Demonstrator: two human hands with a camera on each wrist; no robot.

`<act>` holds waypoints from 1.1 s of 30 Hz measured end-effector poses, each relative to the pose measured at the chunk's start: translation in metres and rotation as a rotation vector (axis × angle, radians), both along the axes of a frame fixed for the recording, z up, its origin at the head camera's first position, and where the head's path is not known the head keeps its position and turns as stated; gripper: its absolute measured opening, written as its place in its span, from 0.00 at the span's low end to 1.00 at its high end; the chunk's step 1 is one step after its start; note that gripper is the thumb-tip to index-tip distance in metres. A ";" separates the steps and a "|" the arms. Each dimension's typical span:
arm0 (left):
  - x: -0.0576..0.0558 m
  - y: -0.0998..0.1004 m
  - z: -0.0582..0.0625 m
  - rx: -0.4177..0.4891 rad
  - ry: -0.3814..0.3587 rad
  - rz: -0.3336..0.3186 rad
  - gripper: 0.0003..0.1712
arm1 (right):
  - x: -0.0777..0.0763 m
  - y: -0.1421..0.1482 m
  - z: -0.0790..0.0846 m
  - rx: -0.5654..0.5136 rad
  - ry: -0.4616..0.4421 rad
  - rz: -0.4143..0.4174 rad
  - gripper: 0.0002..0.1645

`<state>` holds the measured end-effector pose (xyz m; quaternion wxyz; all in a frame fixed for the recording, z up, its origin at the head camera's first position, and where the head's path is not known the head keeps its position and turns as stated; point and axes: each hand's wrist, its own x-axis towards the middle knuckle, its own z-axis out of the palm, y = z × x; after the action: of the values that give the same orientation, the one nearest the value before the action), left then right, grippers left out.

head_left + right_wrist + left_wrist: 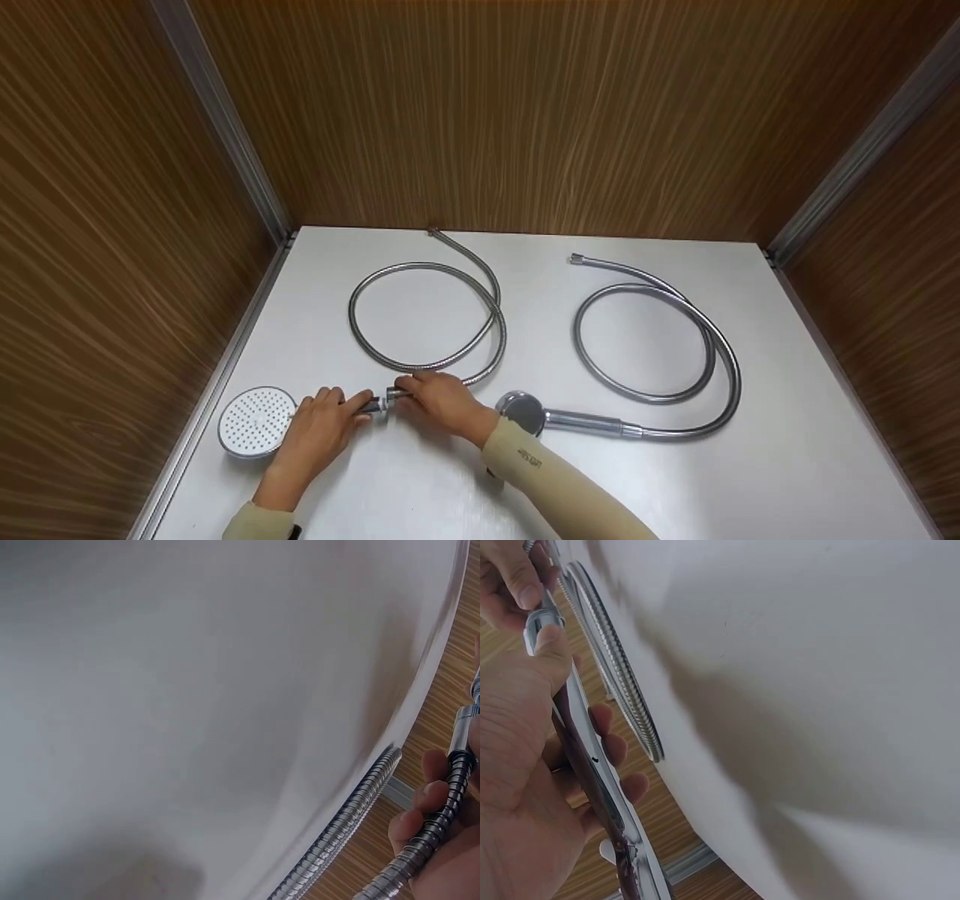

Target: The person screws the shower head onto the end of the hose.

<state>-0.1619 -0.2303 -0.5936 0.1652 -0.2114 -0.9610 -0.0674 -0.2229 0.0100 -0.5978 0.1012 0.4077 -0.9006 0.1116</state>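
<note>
My left hand (321,429) grips the handle of a shower head (257,421) whose round white dotted face is turned up at the left. In the left wrist view, the chrome handle (592,736) runs through the palm, with the thumb on its end. Close by, my right hand (444,403) holds the end of a ribbed metal shower hose (420,265). The hose's smooth metal end fitting (463,731) shows between the right fingers in the right wrist view. A white piece at the handle's tip faces this fitting in the head view.
A second shower head (521,411), partly behind the right forearm, lies on the white table (787,450) joined to its own coiled hose (739,371). The first hose lies looped at the table's back left. Wood-grain panels (525,112) enclose the table's back and sides.
</note>
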 end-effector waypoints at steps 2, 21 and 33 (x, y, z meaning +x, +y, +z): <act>0.000 0.000 0.001 0.005 -0.003 0.000 0.20 | 0.000 0.000 0.000 -0.015 0.005 0.012 0.15; 0.003 0.000 0.005 0.023 0.023 0.002 0.19 | 0.002 -0.001 0.002 -0.074 -0.035 0.061 0.19; 0.003 0.003 0.008 0.016 -0.033 0.010 0.20 | 0.004 -0.007 0.009 -0.045 -0.072 0.059 0.20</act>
<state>-0.1594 -0.2278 -0.5858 0.1515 -0.2039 -0.9641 -0.0778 -0.2187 0.0028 -0.5883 0.0744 0.4273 -0.8886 0.1491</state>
